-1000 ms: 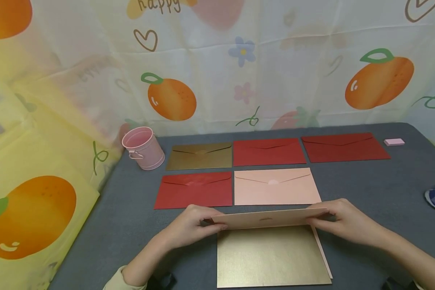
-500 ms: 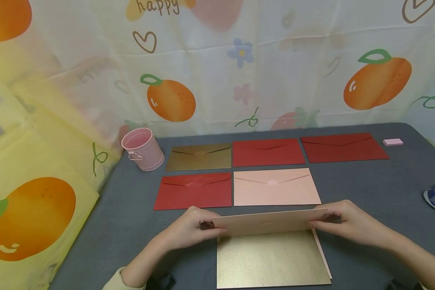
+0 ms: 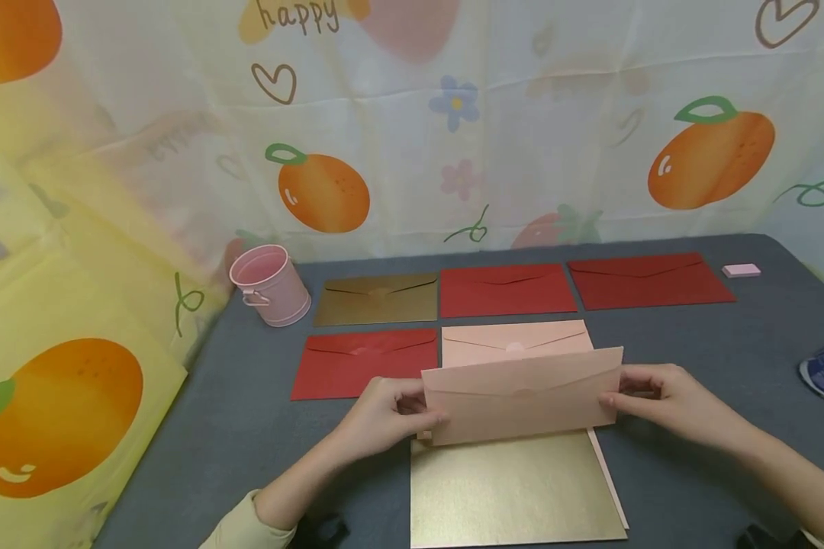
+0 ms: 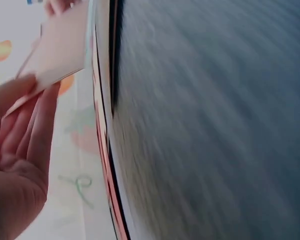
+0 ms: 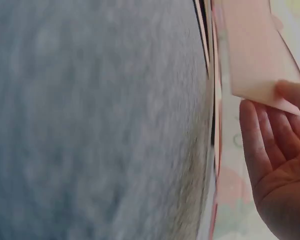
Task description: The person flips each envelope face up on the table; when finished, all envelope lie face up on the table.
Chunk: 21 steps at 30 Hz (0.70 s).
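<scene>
— Pinching it at both short ends, are they?

— Yes. The left hand (image 3: 384, 415) nips the left end of the pink envelope (image 3: 525, 396) between thumb and fingers, and the right hand (image 3: 659, 400) does the same at the right end. It is raised off the worktop (image 3: 714, 358), clear of what lies below.

— Which way does it run?

— Its long axis goes left to right across the person, tilted slightly, with the right end a little higher. It stands nearly on edge, flap side facing the camera, the flap's point aiming down.

— What is under it?

— A gold envelope (image 3: 515, 488) lying flat, with a pink edge of another sheet showing along its right side. Just beyond, a second pink envelope (image 3: 508, 341) lies flat, partly hidden by the held one; a red envelope (image 3: 360, 362) is beside that on the left. Farther back sit a gold one (image 3: 378, 299) and two red ones (image 3: 506, 290) (image 3: 648, 280), a pink bucket (image 3: 269, 284) at the left and a small pink pad (image 3: 741, 270) far right.

— Do the wrist views add anything?

— The left wrist view shows the thumb on top of the corner with fingers (image 4: 40, 130) under it. The right wrist view shows the thumb over the corner and fingers (image 5: 262, 145) spread loosely beneath. Both are blurred and miss the layout the head view gives.
</scene>
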Each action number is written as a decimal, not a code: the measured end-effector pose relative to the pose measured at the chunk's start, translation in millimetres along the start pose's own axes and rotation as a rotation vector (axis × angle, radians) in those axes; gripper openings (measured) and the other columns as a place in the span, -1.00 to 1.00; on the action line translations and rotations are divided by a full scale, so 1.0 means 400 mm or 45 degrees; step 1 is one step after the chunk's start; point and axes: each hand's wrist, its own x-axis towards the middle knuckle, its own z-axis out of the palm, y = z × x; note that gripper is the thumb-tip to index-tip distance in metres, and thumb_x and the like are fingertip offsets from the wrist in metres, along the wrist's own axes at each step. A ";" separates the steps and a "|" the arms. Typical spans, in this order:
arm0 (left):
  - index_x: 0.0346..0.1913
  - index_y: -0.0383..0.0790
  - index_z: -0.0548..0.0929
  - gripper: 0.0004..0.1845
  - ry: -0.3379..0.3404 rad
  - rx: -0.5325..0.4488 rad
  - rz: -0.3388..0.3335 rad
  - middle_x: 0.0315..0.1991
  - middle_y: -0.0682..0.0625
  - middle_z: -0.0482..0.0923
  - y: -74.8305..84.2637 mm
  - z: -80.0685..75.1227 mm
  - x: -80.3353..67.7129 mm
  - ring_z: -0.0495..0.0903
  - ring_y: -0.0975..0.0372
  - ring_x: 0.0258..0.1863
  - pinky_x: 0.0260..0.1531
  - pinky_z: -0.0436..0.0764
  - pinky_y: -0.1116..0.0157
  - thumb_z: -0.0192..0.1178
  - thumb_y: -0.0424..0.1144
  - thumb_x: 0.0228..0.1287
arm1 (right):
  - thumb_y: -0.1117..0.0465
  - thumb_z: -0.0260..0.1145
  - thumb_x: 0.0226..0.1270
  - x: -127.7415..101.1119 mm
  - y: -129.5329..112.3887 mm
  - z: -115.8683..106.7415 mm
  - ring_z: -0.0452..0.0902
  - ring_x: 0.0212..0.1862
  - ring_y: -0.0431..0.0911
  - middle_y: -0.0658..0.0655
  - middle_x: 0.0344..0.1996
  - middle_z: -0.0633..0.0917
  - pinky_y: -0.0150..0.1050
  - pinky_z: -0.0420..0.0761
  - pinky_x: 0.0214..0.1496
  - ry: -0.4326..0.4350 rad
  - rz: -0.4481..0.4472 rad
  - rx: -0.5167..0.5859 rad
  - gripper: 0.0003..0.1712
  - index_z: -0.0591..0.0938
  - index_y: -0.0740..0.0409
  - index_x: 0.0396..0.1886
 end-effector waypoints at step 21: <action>0.39 -0.44 0.25 -0.39 0.220 -1.230 -0.462 0.24 -0.25 0.40 0.070 0.197 0.195 0.46 0.06 0.20 0.25 0.39 0.21 0.09 -0.39 0.29 | -0.06 0.22 0.43 -0.018 0.149 -0.152 0.40 -0.22 -0.51 0.47 0.24 0.34 -0.52 0.50 -0.25 0.251 0.604 0.023 -0.12 0.12 0.41 0.47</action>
